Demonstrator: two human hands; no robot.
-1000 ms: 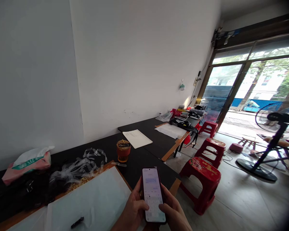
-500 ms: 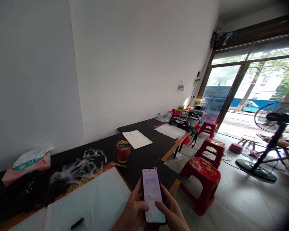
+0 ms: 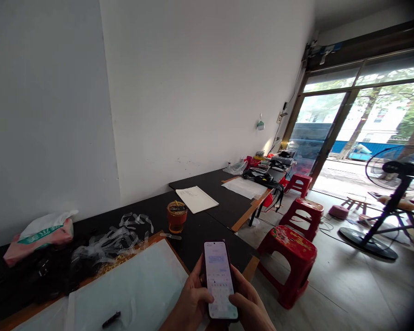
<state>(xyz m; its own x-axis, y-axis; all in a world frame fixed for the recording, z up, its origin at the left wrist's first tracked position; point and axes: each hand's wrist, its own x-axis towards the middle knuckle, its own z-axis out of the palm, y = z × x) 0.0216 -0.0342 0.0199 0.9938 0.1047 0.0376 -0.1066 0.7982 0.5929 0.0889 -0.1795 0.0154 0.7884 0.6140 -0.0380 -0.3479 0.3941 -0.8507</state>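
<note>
A smartphone (image 3: 219, 269) stands upright before me, its lit screen showing message bubbles and an on-screen keyboard. Closed round its left edge is my left hand (image 3: 194, 296), the thumb over the lower left of the keys. My right hand (image 3: 247, 299) grips the other edge, its thumb lying at the right side of the keyboard. The fingers behind the phone are hidden. Left of the hands, a pale translucent sheet (image 3: 141, 280) covers the near table, and a small black object (image 3: 111, 319) lies on it.
An amber cup (image 3: 177, 217) and a white paper pad (image 3: 197, 199) rest on the black table (image 3: 207, 225). Clear plastic strips (image 3: 113, 243) and a tissue pack (image 3: 41, 236) lie to the left. Red stools (image 3: 291, 253) and a standing fan (image 3: 389, 202) occupy the floor at right.
My right thumb has shifted right, from over the middle keys to the keyboard's right side. The left hand and the phone stay nearly where they were.
</note>
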